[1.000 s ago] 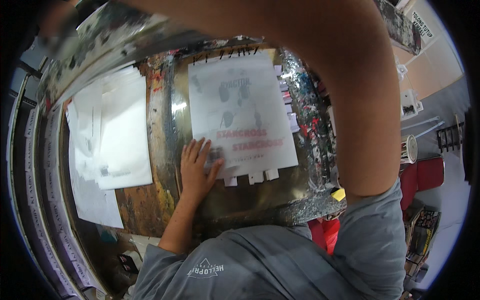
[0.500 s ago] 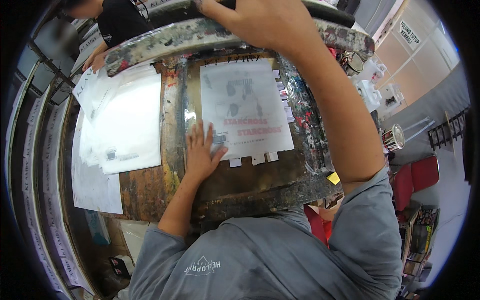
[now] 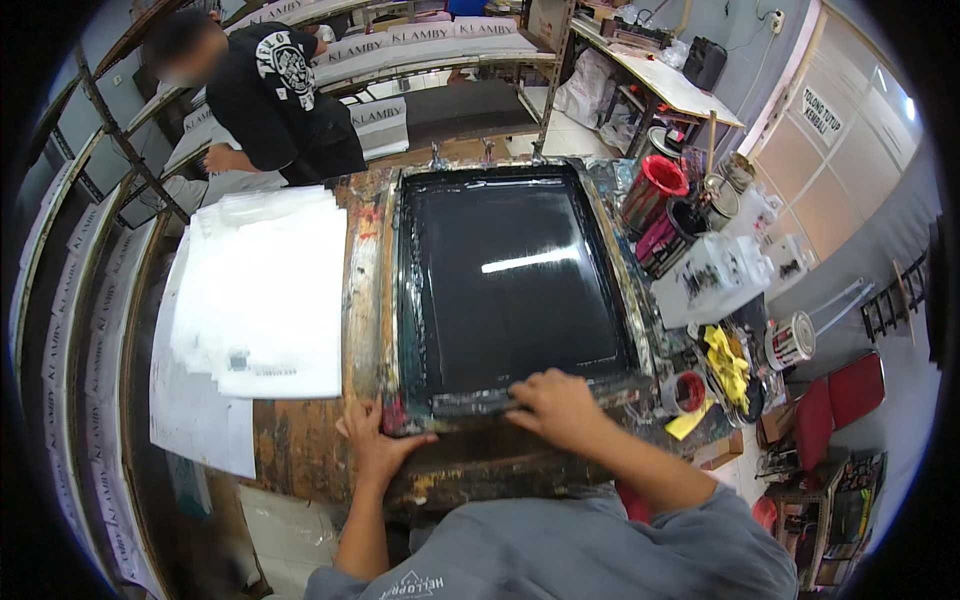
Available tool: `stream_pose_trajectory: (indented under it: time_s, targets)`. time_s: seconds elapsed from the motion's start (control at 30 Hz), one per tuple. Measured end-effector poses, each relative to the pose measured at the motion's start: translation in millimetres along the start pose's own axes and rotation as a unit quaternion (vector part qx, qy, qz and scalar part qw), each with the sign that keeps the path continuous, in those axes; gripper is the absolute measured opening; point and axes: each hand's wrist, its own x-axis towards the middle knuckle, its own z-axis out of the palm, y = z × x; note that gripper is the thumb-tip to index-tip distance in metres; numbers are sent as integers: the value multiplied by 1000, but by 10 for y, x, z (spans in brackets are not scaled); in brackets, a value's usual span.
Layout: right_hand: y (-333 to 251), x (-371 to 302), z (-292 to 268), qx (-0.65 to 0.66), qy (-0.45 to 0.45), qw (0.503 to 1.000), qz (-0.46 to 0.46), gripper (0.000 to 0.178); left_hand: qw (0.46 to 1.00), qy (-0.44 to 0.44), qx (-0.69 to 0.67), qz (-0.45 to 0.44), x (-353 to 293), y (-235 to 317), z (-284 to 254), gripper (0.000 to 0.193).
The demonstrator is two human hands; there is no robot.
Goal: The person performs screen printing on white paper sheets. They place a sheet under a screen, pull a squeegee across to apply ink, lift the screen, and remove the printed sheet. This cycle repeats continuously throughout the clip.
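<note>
A silkscreen frame [image 3: 612, 262] lies flat on the worktable, its mesh coated with glossy black ink. At its near-left corner rests my left hand [image 3: 372, 445], fingers and thumb spread around the corner. A dark squeegee [image 3: 470, 403] lies across the near end of the screen. My right hand [image 3: 560, 410] is curled over its right part; the fingertips are partly hidden. Left of the frame sits a stack of white printed sheets [image 3: 265, 290]. The sheet under the frame is hidden from view.
Ink pots [image 3: 655, 190] and a white jerrycan [image 3: 705, 280] crowd the right edge, with a yellow rag [image 3: 730, 365] nearer. Clamps [image 3: 488, 150] line the frame's far side. Another person [image 3: 285, 100] stands at far left, beside long racks [image 3: 100, 330] of printed cloth.
The raised frame has come down over the printed sheet, which is now covered. My right hand moved from the far top to the near edge; my left shifted to the frame's corner.
</note>
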Motion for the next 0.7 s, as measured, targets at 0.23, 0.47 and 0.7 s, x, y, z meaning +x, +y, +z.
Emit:
stream_pose_trajectory:
  time_s: [0.23, 0.47, 0.7]
  targets:
    - [700, 993, 357, -37, 144, 987, -54, 42, 999, -50, 4, -13, -19, -116, 40, 120]
    - [1599, 2984, 82, -94, 188, 976, -56, 34, 998, -62, 11, -1, -27, -119, -26, 135]
    - [2024, 3781, -429, -105, 106, 987, -62, 48, 988, -14, -149, -26, -109, -182, 92, 139]
